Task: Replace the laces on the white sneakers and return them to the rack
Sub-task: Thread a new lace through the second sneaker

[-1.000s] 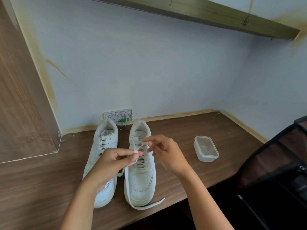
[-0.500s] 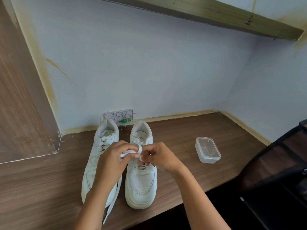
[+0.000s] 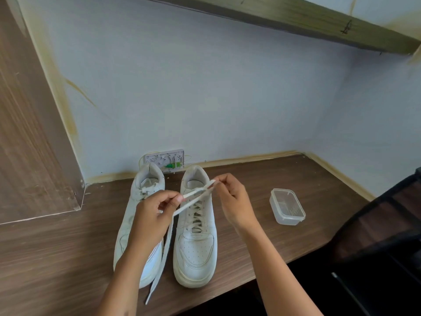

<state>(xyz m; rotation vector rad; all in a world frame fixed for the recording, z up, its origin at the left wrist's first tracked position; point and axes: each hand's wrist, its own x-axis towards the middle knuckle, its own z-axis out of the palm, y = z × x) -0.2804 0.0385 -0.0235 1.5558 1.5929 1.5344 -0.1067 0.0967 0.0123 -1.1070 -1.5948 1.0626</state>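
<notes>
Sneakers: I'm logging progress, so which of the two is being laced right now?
The right-hand sneaker, nearer the plastic tub. Both hands pinch its lace above the tongue; the other sneaker sits partly behind the left hand.

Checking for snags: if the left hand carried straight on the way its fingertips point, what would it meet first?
The left hand points right, across the right-side sneaker. It would likely first meet the lace stretched between both hands, then the right hand; depth is unclear.
</notes>
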